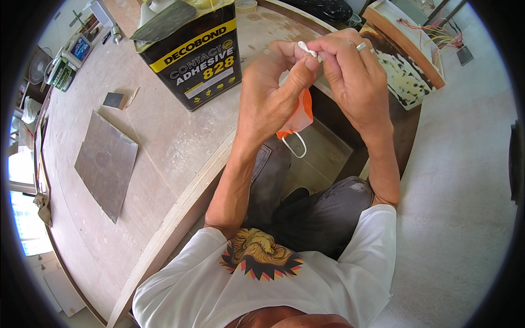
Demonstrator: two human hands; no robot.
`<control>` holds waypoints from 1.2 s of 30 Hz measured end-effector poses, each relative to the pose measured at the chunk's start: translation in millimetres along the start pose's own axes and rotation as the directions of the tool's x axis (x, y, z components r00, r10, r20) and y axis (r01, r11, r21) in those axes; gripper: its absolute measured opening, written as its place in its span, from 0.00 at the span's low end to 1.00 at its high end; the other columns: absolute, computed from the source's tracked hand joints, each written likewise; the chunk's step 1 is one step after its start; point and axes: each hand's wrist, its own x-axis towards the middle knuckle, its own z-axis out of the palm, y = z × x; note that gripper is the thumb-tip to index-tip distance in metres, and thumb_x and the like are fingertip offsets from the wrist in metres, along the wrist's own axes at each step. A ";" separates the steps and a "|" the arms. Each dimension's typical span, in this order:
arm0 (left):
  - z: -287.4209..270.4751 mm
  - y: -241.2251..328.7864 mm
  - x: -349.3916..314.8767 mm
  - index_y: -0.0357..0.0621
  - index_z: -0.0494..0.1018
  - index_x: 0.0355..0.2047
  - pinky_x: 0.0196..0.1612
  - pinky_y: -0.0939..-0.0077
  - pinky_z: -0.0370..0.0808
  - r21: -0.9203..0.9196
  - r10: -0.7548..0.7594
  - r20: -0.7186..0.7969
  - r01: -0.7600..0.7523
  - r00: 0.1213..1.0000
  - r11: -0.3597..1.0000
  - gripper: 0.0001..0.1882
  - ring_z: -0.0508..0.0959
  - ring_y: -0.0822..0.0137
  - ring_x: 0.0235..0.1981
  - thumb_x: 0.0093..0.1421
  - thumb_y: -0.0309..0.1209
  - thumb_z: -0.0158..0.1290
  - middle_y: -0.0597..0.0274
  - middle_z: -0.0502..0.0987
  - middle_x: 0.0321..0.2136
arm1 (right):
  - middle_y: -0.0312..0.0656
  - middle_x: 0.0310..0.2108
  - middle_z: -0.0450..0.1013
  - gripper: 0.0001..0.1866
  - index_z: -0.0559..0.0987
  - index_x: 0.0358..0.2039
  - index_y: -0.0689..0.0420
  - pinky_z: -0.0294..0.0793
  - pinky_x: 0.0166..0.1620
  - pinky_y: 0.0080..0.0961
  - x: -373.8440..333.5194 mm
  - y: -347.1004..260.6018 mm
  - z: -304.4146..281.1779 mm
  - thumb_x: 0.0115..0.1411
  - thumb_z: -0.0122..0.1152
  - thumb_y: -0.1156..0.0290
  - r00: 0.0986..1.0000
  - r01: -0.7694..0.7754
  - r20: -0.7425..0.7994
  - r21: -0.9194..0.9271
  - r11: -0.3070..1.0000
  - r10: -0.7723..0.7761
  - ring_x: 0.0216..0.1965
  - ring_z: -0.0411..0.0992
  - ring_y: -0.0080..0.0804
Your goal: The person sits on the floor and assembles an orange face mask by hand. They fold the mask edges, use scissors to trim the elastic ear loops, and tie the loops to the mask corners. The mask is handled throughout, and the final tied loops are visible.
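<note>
My left hand [272, 90] and my right hand [358, 82] are raised close together beyond the table's edge. Their fingertips pinch a small, bent white piece [307, 49] that looks like a knotted cord or strap end. Below my left hand hangs an orange-and-white piece [298, 117], with a thin white loop dangling from it. Its upper part is hidden behind my fingers, so whether it joins the white piece cannot be seen. A ring sits on a finger of my right hand. Just left of my hands stands a black and yellow adhesive tin [191, 60].
A thin grey diamond-shaped plate [106, 164] lies on the pale wooden table [169, 158], with a small dark block [114, 100] nearby. Tubs [63, 74] stand at the far left and a tape roll [245, 5] behind the tin. At right are a paint-spotted tray [403, 79] and loose wires [437, 35].
</note>
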 end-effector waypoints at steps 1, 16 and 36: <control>-0.3 -1.4 0.2 0.31 0.77 0.38 0.38 0.77 0.74 0.037 0.023 -0.007 -0.023 1.000 0.999 0.14 0.75 0.73 0.34 0.65 0.34 0.59 0.60 0.79 0.31 | 0.37 0.32 0.75 0.11 0.77 0.38 0.55 0.72 0.36 0.34 -0.5 -1.0 0.2 0.54 0.63 0.81 1.000 -0.031 0.001 -0.009 0.999 0.031 0.30 0.73 0.37; 6.0 -5.6 0.6 0.37 0.72 0.38 0.34 0.81 0.70 -0.177 -0.041 -0.065 0.029 0.997 0.984 0.05 0.72 0.77 0.28 0.67 0.27 0.54 0.68 0.74 0.29 | 0.36 0.26 0.73 0.02 0.77 0.35 0.58 0.69 0.29 0.26 -6.3 0.0 3.8 0.62 0.58 0.76 0.938 -0.345 0.163 0.454 0.821 0.304 0.22 0.71 0.27; 6.6 -8.0 1.7 0.33 0.76 0.34 0.29 0.80 0.71 0.071 0.043 -0.046 -0.039 0.998 0.997 0.11 0.74 0.78 0.27 0.61 0.31 0.60 0.65 0.77 0.23 | 0.32 0.27 0.73 0.10 0.78 0.38 0.61 0.69 0.31 0.18 -7.2 -0.3 -2.2 0.69 0.57 0.66 0.793 -0.603 0.323 0.541 0.586 0.517 0.27 0.68 0.17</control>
